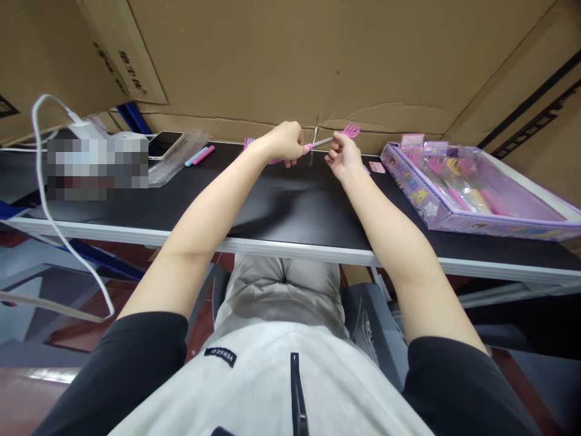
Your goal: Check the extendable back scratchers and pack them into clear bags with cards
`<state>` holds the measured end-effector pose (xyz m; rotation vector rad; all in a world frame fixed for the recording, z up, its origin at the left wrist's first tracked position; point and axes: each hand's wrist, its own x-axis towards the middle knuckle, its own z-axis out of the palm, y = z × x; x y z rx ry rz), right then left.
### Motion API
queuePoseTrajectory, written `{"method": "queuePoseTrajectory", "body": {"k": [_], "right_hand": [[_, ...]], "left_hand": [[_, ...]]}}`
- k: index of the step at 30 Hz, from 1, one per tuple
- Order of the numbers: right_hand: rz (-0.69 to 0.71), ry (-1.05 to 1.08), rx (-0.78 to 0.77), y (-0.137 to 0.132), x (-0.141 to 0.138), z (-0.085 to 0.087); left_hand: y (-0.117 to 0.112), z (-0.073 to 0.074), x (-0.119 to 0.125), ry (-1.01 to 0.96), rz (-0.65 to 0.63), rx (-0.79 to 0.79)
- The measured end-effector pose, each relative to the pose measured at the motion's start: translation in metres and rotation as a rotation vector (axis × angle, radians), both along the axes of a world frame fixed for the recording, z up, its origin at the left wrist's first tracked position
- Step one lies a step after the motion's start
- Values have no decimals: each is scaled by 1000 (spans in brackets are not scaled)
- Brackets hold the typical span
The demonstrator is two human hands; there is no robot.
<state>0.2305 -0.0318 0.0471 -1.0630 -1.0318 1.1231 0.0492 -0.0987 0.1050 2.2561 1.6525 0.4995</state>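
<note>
My left hand (285, 141) is closed round the pink handles of a pair of scissors (313, 140), whose metal blades point right and up. My right hand (342, 152) pinches a small pink toy comb (350, 129) at the tips of the blades. Both hands hover over the far side of a black table (290, 206). Another pink toy piece (247, 142) lies just behind my left wrist.
A purple toy box (472, 188) with pink accessories under clear plastic lies at the right, a small pink card (376, 167) beside it. Pink and blue pens (200, 155), a clear bag (175, 160), a phone (163, 143) and a white charger cable (49, 206) are at the left. Cardboard sheets (290, 60) stand behind.
</note>
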Motion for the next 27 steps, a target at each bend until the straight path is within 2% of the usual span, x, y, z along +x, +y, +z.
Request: {"method": "queuePoseTrajectory", "body": {"k": [5,11,19,22,27], "right_hand": [[9,-72,-54,0,10,1],[70,-73,-141,0,18,-2],[121,-172,-192,0,20,-5],[154,-217,-221,-6,18,-4],[148,-233,-264,-13,13,-3]], "left_hand": [[-4,-2,13,-9,-36,-73],[3,-20,13,-35,-113,-20],[16,-38,7,-80,-100,23],[21,-44,4,-106,-61,35],[29,-56,0,-39,119,95]]}}
